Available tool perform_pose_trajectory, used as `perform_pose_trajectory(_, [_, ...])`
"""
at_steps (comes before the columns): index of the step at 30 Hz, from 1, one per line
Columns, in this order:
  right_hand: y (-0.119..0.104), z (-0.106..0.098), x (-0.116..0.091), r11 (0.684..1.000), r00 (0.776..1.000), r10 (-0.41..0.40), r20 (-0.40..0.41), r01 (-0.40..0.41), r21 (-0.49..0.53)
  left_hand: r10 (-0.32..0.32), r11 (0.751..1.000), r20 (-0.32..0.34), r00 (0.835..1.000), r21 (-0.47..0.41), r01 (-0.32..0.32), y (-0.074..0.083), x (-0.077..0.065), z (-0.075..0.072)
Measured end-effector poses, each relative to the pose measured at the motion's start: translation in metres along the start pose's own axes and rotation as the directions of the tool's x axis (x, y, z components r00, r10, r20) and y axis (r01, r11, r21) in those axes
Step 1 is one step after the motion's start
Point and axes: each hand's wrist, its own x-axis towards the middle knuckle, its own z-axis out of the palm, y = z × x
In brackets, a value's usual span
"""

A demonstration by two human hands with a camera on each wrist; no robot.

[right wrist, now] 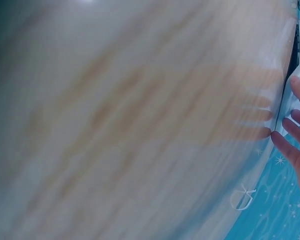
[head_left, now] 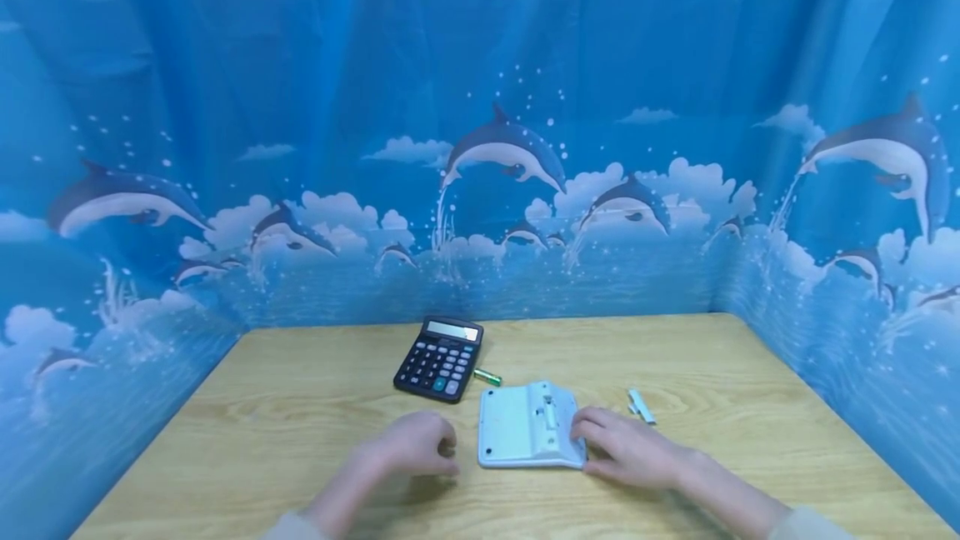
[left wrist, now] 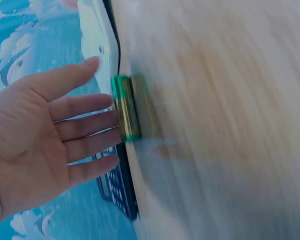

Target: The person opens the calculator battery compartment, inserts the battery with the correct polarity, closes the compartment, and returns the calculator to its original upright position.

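Observation:
A white calculator point(head_left: 510, 423) lies face down on the table, its battery compartment point(head_left: 550, 417) uncovered. My right hand point(head_left: 630, 448) holds its right side, fingers along the edge and thumb at the near corner; the right wrist view catches thumb and fingertips there. To the left of it, my left hand point(head_left: 416, 444) hovers low over the table. In the left wrist view its fingers are nearly straight and the thumb stands apart. A green-and-gold battery point(left wrist: 126, 108) is right at those fingertips. Head view also has a battery point(head_left: 487, 377) beside the black calculator point(head_left: 440, 361).
Beyond the right hand lies a small white battery cover point(head_left: 641, 407). The wooden table point(head_left: 300, 390) ends against a blue dolphin-print curtain point(head_left: 495, 190) at the back and sides.

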Motion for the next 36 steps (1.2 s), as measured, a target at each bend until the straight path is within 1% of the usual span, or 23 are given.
perform_pose_trajectory(2, [0.001,0.000,0.000,1.000,1.000,-0.008,-0.006,0.008,-0.003,-0.035,0.999,0.035,0.999,-0.014,0.035,-0.004,-0.005,-0.003])
perform_pose_trajectory(5, [0.001,0.000,-0.001,1.000,1.000,-0.008,-0.007,0.008,-0.004,-0.049,0.999,0.065,0.997,-0.011,0.050,-0.009,-0.010,-0.005])
perform_pose_trajectory(8, [0.001,-0.001,-0.001,1.000,1.000,-0.001,-0.001,0.001,-0.002,-0.042,0.999,0.068,0.997,-0.002,0.042,-0.011,-0.010,-0.002])
perform_pose_trajectory(15, [0.000,-0.002,0.000,1.000,1.000,0.008,0.010,-0.008,-0.008,-0.080,0.997,0.066,0.995,0.005,0.080,-0.010,-0.006,0.002])
perform_pose_trajectory(18, [-0.001,-0.002,0.000,1.000,1.000,0.008,0.011,-0.007,-0.007,-0.082,0.997,0.055,0.995,-0.003,0.083,-0.010,-0.006,0.001])
perform_pose_trajectory(21, [-0.002,-0.001,0.001,1.000,1.000,0.011,0.007,-0.011,-0.008,-0.054,0.998,0.026,0.998,-0.015,0.055,-0.010,-0.006,0.000])
perform_pose_trajectory(23, [-0.003,-0.001,0.001,1.000,1.000,0.015,0.005,-0.015,-0.012,-0.011,1.000,-0.006,1.000,-0.015,0.011,-0.011,-0.005,-0.001])
perform_pose_trajectory(26, [-0.004,-0.001,0.002,1.000,1.000,0.020,0.008,-0.020,-0.018,0.052,0.998,-0.058,0.997,-0.019,-0.053,-0.012,-0.002,-0.003])
perform_pose_trajectory(28, [-0.004,-0.002,0.002,1.000,1.000,0.024,0.015,-0.023,-0.016,0.077,0.997,-0.092,0.993,-0.018,-0.079,-0.011,0.001,-0.004])
perform_pose_trajectory(29, [-0.005,-0.002,0.002,1.000,0.999,0.025,0.019,-0.025,-0.010,0.082,0.996,-0.106,0.991,-0.020,-0.084,-0.010,0.002,-0.005])
perform_pose_trajectory(32, [-0.006,-0.004,0.003,0.999,0.999,0.032,0.032,-0.032,0.000,0.068,0.997,-0.134,0.989,-0.037,-0.073,-0.007,0.006,-0.009])
perform_pose_trajectory(36, [-0.008,-0.006,0.003,0.999,0.998,0.038,0.049,-0.038,0.004,0.030,0.994,-0.168,0.985,-0.102,-0.047,-0.003,0.010,-0.011])
